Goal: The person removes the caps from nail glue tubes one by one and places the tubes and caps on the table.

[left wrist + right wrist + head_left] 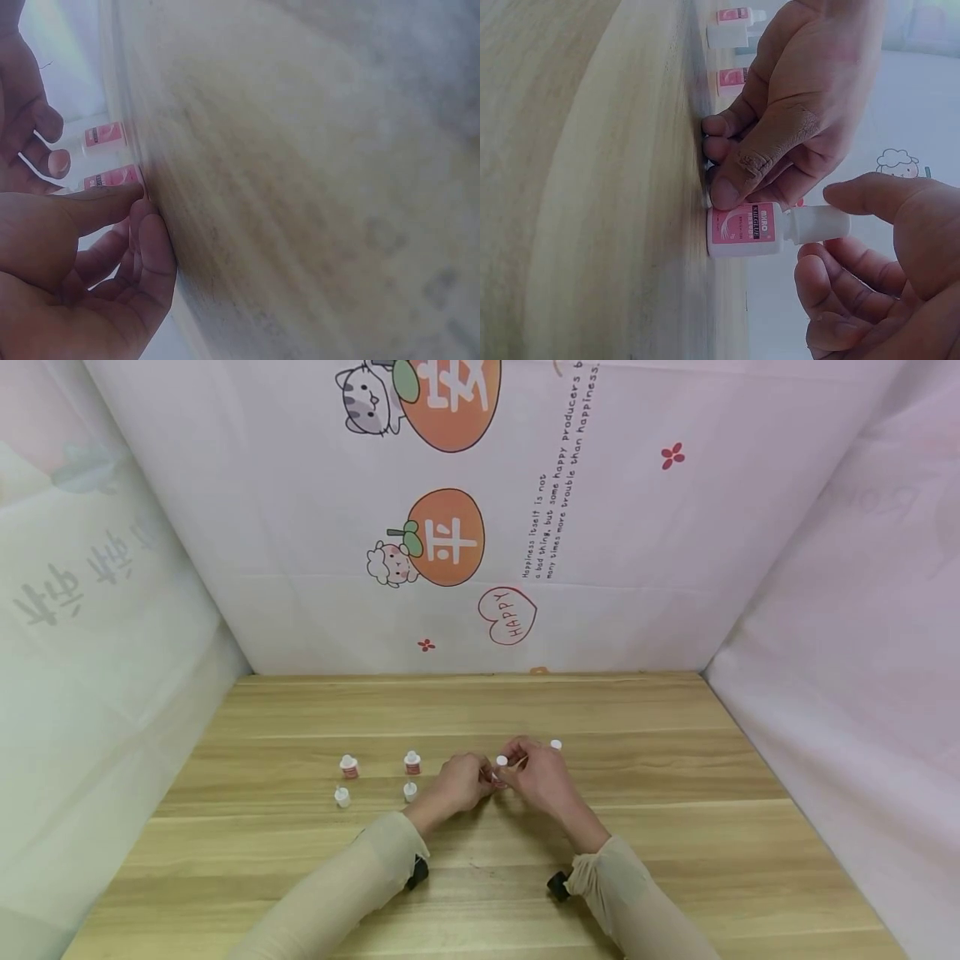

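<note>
A small glue bottle with a pink label stands upright on the wooden table between both hands. My left hand pinches its lower body between thumb and fingers, close to the tabletop. Around the bottle's white cap my right hand has its thumb on one side and fingertips on the other. Just beyond the right hand is another white-capped bottle, whose pink label shows in the left wrist view. In the left wrist view, my hands hide the cap of the held bottle.
On the left stand two glue bottles, one farther left and one nearer, with white nozzles. In front of them sit two loose white caps, a left one and a right one, thin stems pointing up. A printed cloth wall borders the wooden table.
</note>
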Demonstrator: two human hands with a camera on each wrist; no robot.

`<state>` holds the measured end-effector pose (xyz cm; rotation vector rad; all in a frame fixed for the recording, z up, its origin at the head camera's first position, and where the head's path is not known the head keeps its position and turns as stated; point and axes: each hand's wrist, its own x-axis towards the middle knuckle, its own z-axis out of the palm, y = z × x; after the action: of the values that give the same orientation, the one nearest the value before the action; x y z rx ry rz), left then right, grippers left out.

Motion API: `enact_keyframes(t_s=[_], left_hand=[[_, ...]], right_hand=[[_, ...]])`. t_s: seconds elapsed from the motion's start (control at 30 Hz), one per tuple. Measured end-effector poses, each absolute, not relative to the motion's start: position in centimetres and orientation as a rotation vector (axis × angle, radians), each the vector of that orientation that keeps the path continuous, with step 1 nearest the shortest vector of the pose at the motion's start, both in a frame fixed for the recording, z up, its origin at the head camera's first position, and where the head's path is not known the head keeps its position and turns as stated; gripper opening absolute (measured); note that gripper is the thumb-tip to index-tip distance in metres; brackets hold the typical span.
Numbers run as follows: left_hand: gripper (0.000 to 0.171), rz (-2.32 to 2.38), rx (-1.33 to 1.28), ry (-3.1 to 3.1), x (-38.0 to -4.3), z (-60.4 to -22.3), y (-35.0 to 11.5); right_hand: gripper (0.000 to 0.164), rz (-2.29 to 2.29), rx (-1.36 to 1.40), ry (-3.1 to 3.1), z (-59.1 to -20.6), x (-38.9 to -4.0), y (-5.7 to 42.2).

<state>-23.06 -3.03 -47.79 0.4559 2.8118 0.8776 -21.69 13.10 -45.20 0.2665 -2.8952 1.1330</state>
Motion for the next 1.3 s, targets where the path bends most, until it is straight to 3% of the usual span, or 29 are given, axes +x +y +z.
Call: enact_keyframes(t_s=[1.3], left_hand=[[0.015, 0.869, 0.427, 2.819, -22.98, -47.66, -2.94]], right_hand=[[0.010, 1.124, 0.312, -2.847, -45.19, -21.58, 13.12]])
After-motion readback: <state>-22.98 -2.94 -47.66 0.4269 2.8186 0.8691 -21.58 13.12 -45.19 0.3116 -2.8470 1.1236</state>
